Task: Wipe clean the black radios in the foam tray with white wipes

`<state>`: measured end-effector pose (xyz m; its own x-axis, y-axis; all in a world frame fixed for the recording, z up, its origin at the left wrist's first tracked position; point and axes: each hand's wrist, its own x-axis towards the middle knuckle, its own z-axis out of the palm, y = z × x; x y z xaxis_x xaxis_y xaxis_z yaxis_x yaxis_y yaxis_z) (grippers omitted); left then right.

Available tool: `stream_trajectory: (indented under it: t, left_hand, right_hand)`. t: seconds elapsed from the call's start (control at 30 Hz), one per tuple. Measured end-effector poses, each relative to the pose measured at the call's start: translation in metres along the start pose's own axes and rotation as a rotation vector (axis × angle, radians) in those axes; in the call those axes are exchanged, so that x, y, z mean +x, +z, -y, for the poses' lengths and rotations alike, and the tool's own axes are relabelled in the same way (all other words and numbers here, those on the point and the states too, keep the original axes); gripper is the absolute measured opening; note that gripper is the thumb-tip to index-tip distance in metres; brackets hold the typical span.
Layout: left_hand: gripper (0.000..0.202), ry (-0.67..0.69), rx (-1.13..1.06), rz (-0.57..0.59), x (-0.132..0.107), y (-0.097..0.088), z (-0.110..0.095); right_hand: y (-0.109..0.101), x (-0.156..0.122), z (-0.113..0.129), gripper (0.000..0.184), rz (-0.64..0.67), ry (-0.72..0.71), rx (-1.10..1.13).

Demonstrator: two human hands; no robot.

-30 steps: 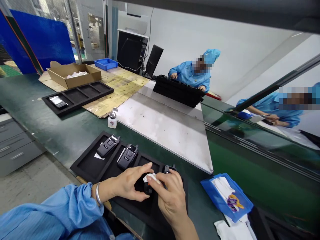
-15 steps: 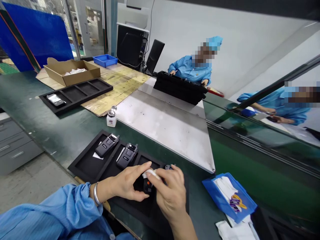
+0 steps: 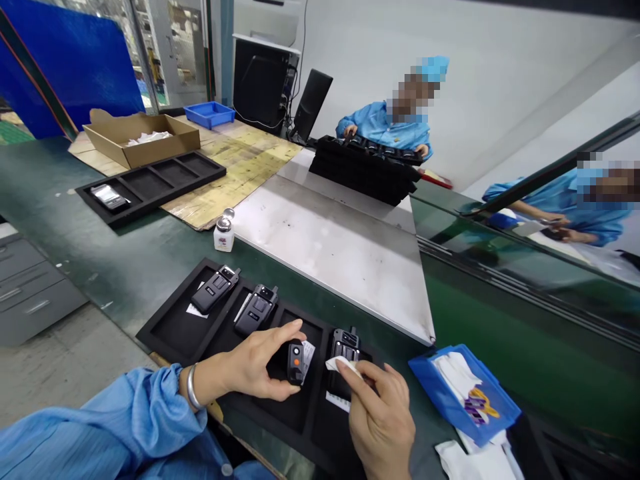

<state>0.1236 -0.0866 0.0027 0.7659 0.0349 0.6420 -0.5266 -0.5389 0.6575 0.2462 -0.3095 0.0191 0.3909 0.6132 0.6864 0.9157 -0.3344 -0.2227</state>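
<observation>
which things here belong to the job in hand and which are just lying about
Seems part of the job:
black device with orange button, in the left hand
white cloth, in the right hand
near black foam tray with three handheld radios

Apparently just lying about, untouched:
cardboard box
small white bottle
blue tray behind the box

Just beyond the left hand point(image 3: 256, 362), the two black handsets point(image 3: 256, 311) each bear pale lettering, too small for me to spell out surely. The print on the paper slip point(image 3: 309, 354) beside the device point(image 3: 296, 363) in that hand, and the reddish mark on the bottle point(image 3: 223, 238) farther ahead, I can't read either.
</observation>
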Motion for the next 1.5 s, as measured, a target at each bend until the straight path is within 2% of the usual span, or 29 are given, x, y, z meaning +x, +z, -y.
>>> stream_trajectory:
  t: [0.17, 0.33, 0.5, 0.57, 0.63, 0.73, 0.83, 0.93, 1.07, 1.2, 1.33, 1.4, 1.5]
  left_hand:
    - [0.102, -0.01, 0.027, 0.014, -0.001, 0.002, 0.0]
    - [0.101, -0.002, 0.032, -0.015, 0.0, 0.002, 0.0]
    - [0.098, -0.023, 0.108, -0.024, 0.007, 0.003, -0.005]
    - [0.096, -0.121, 0.209, -0.014, 0.02, 0.005, -0.009]
    - [0.092, -0.305, 0.376, 0.046, 0.04, 0.01, -0.01]
    - [0.086, -0.58, 0.675, 0.219, 0.081, 0.022, -0.004]
    - [0.082, -0.686, 0.838, 0.365, 0.114, 0.036, 0.009]
    - [0.075, -0.685, 0.878, 0.415, 0.128, 0.048, 0.016]
    - [0.081, -0.624, 0.946, 0.4, 0.129, 0.068, 0.0]
    - [0.096, -0.595, 0.897, 0.481, 0.129, 0.105, -0.016]
    - [0.098, -0.634, 0.849, 0.512, 0.134, 0.136, -0.014]
    - [0.097, -0.64, 0.829, 0.486, 0.133, 0.14, -0.014]
    - [0.098, -0.581, 0.764, 0.47, 0.121, 0.132, -0.024]
  right_hand:
    - [0.002, -0.026, 0.0, 0.028, -0.05, 0.115, 0.042]
    - [0.005, -0.036, 0.001, 0.025, -0.074, 0.179, 0.053]
    - [-0.003, -0.051, -0.004, 0.023, -0.129, 0.281, 0.015]
    - [-0.009, -0.061, -0.006, 0.022, -0.167, 0.357, 0.001]
    - [-0.014, -0.071, -0.006, 0.024, -0.221, 0.451, -0.008]
    - [-0.013, -0.087, -0.007, 0.027, -0.298, 0.592, 0.035]
    - [-0.007, -0.101, -0.01, 0.03, -0.348, 0.681, 0.093]
    - [0.0, -0.11, -0.013, 0.03, -0.392, 0.71, 0.109]
    - [0.003, -0.112, -0.015, 0.027, -0.398, 0.697, 0.169]
    - [0.004, -0.112, -0.016, 0.028, -0.421, 0.719, 0.204]
    - [0.006, -0.114, -0.015, 0.028, -0.451, 0.729, 0.245]
    - [0.007, -0.117, -0.016, 0.026, -0.469, 0.729, 0.27]
    - [0.007, -0.122, -0.019, 0.025, -0.5, 0.754, 0.308]
